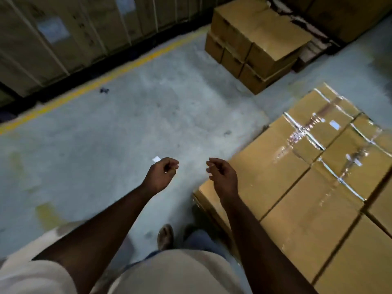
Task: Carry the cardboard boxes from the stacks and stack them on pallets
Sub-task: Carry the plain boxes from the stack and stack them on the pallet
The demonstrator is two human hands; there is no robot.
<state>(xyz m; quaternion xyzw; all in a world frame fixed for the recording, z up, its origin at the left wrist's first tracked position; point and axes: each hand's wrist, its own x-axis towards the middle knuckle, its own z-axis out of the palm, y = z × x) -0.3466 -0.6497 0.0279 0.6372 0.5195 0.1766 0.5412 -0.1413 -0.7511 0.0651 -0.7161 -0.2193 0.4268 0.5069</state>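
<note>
My left hand [162, 174] and my right hand [221, 177] hang in front of me over the concrete floor, both empty, with fingers loosely curled. Just right of my right hand lies a low block of taped cardboard boxes [314, 183], tops level and wrapped with shiny tape. Farther ahead, at the upper right, a smaller stack of cardboard boxes [254, 45] stands two layers high on the floor. Neither hand touches a box.
A yellow floor line [101, 79] runs diagonally along a wall of large strapped cartons [63, 39] at the left. A dark pallet edge [314, 52] shows behind the far stack. A small white scrap [156, 159] lies on the floor. My foot [165, 236] is below.
</note>
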